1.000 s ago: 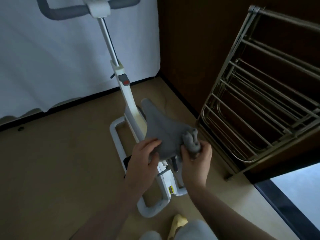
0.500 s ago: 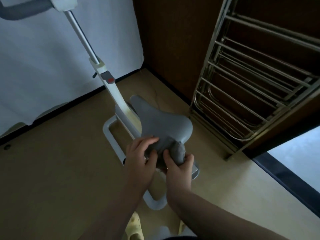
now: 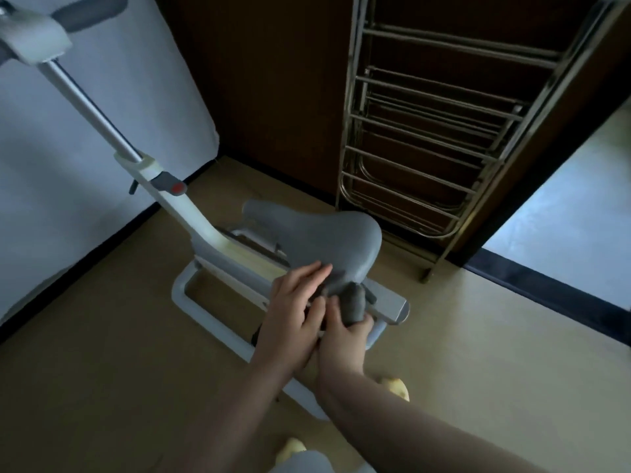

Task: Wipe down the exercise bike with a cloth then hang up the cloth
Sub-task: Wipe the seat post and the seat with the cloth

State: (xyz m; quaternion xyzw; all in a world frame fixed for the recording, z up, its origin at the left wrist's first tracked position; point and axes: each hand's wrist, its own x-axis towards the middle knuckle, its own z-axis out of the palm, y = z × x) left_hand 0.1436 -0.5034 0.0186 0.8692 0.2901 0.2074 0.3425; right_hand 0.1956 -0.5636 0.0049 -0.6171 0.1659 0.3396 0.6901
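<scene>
At the saddle's rear edge: right hand grips the bunched cloth against it; left hand, fingers extended, steadies the saddle. Risk: cloth may slip from this tight wad, missing the underside; rack stands near.

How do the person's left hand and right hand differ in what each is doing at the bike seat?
The left hand lies with straight fingers on the seat; the right hand curls around a bunched grey cloth. The left hand rests on the seat's rear top; the right hand is lower, at the seat's rear edge. Both hands are bare and close together.
</scene>
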